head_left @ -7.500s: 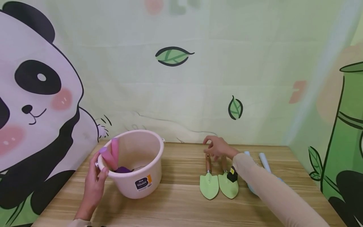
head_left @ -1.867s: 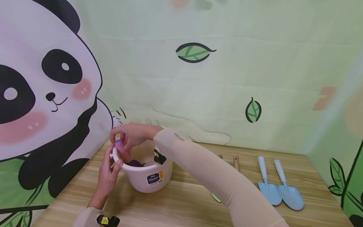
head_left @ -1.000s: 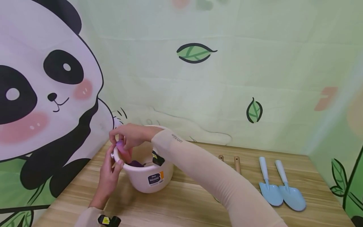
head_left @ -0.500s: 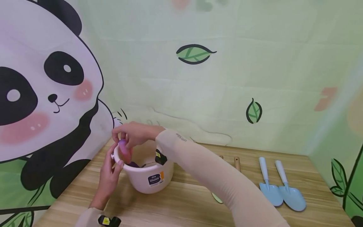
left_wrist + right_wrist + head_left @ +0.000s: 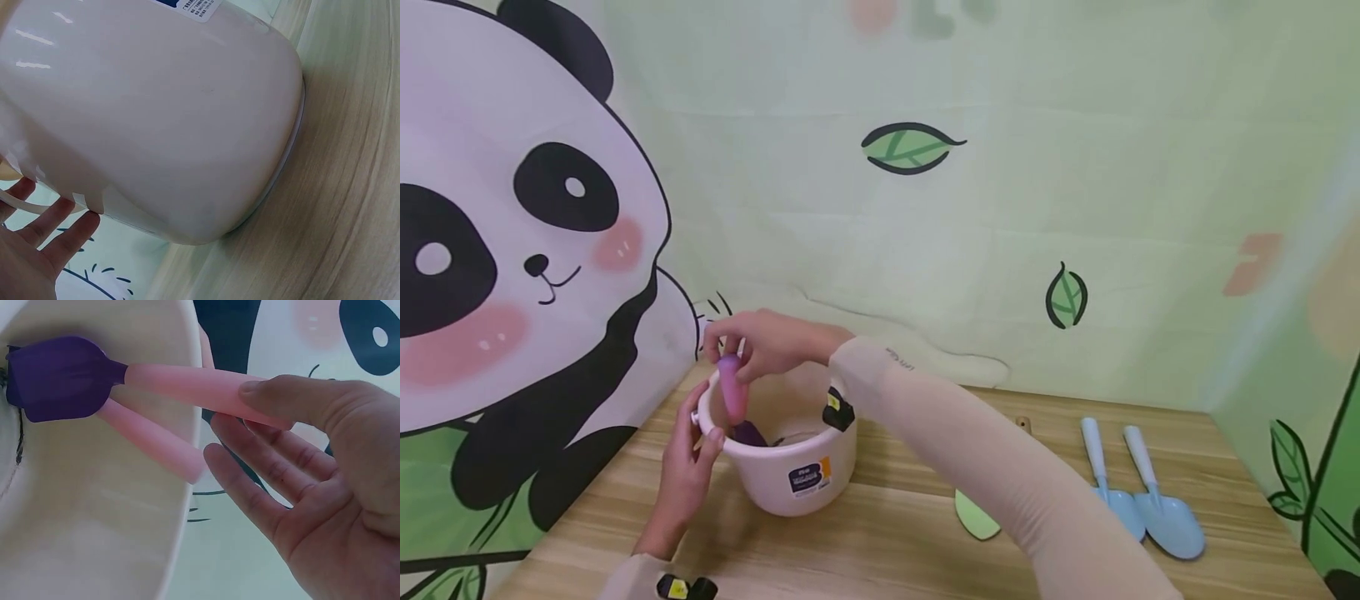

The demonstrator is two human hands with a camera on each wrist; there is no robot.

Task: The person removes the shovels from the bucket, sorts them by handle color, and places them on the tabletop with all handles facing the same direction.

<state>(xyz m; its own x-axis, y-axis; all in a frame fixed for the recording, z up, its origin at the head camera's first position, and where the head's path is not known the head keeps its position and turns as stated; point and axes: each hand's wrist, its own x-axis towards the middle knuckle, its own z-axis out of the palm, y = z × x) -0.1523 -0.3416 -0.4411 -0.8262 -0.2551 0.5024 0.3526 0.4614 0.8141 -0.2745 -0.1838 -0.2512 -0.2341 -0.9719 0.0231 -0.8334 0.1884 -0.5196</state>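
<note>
A pale pink bucket (image 5: pixel 775 492) stands upright on the table. My left hand (image 5: pixel 685 471) grips its left rim, and in the left wrist view the fingers (image 5: pixel 72 240) touch the wall beside the bail handle. My right hand (image 5: pixel 771 342), over the opening, pinches the end of a trowel's pink handle (image 5: pixel 181 386) between thumb and fingers. That trowel's purple blade (image 5: pixel 62 378) points down inside the bucket. A second pink handle (image 5: pixel 153 440) leans against the inner wall below it; its blade is mostly hidden.
Right of the bucket, my right sleeve covers most of two green trowels; one green blade (image 5: pixel 977 517) and a wooden handle end (image 5: pixel 1023 423) show. Farther right lie two blue trowels (image 5: pixel 1172 527) side by side. A panda-printed cloth (image 5: pixel 820 225) hangs behind the wooden table (image 5: pixel 850 558).
My right hand has moved from above the green trowels to the bucket and taken hold of a pink handle. Over the last half second it has risen slightly with it. My left hand stays on the rim.
</note>
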